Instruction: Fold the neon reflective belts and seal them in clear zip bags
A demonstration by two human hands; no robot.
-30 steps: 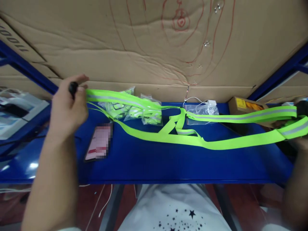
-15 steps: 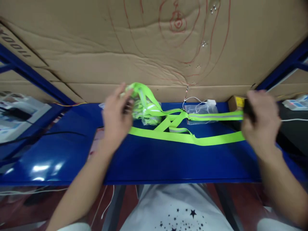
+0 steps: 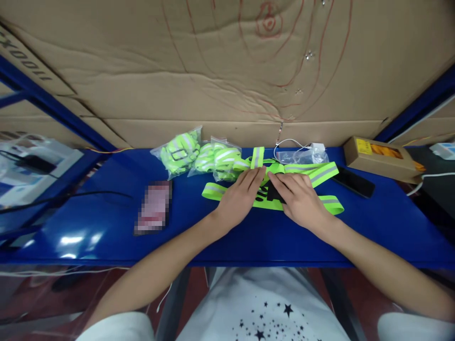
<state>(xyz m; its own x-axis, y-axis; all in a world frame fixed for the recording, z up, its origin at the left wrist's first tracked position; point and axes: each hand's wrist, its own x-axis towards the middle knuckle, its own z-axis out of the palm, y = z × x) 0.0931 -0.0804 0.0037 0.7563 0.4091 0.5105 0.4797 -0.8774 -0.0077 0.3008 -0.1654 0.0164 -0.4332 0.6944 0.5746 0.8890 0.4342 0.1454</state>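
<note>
A neon yellow-green reflective strap harness (image 3: pixel 265 203) with grey stripes lies folded inward on the table. Its loops stick out on both sides, and black parts show at its middle. My left hand (image 3: pixel 241 195) rests on the left half, fingers stretched out flat and pointing to the centre. My right hand (image 3: pixel 302 196) lies over the right half, its fingers also extended and almost meeting the left fingertips. Both thumbs are hidden. A short upright strap loop (image 3: pixel 257 155) rises just behind the left fingertips.
Clear bags of similar straps (image 3: pixel 180 152) lie behind left. A pink-screened phone (image 3: pixel 153 207) is at left, a black phone (image 3: pixel 354 181) at right. Behind it stand a cardboard box (image 3: pixel 382 158) and a white charger with cable (image 3: pixel 317 148). Cardboard (image 3: pixel 213 104) walls the back.
Both hands have come inward from far apart and now meet at the middle. The stretched harness straps are folded inward with them. The bagged straps, phones and box show more fully.
</note>
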